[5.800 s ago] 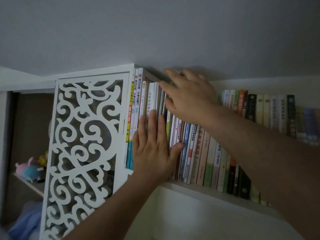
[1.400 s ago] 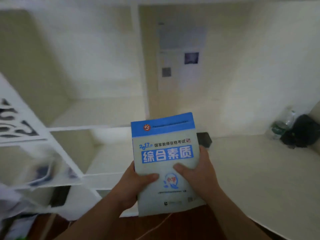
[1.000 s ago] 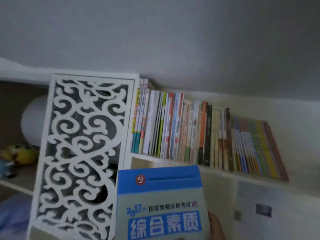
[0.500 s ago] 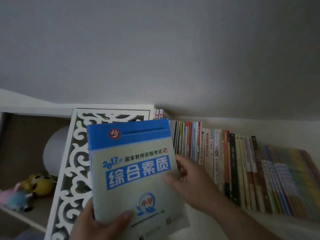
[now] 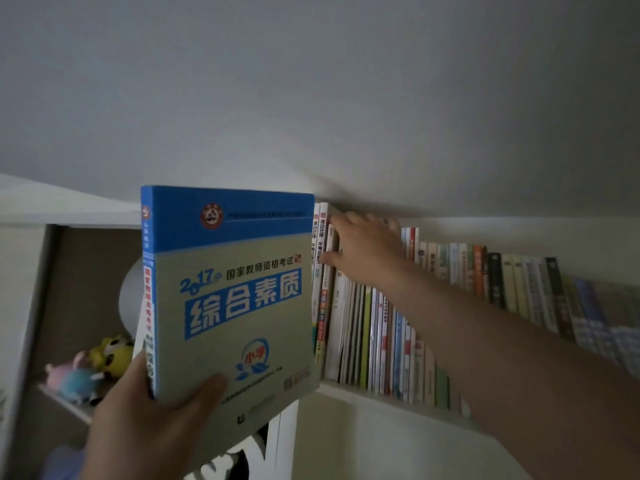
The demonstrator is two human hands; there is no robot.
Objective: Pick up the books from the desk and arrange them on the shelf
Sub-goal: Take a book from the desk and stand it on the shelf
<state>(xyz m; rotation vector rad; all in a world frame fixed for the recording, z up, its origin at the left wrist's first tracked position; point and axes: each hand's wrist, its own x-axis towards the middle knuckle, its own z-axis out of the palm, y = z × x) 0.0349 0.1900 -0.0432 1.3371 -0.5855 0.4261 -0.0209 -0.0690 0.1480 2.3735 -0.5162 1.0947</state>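
Observation:
A thick book with a blue top band and grey-green cover (image 5: 239, 306) is held upright by my left hand (image 5: 152, 420), which grips its lower left corner with the thumb across the front. The book covers most of the white carved panel beside the shelf. My right hand (image 5: 363, 251) reaches up to the row of standing books (image 5: 433, 306) on the high white shelf (image 5: 374, 396). Its fingers lie on the tops of the books near the row's left end, and the thumb presses against a spine.
The ceiling hangs close above the book row. A white carved panel (image 5: 277, 441) stands at the shelf's left end. Left of it, an open compartment holds plush toys (image 5: 90, 368) and a pale round object (image 5: 130, 299).
The book has risen higher and is now held by my left hand alone. My right hand has let go of it and reached up to the left end of the shelved books.

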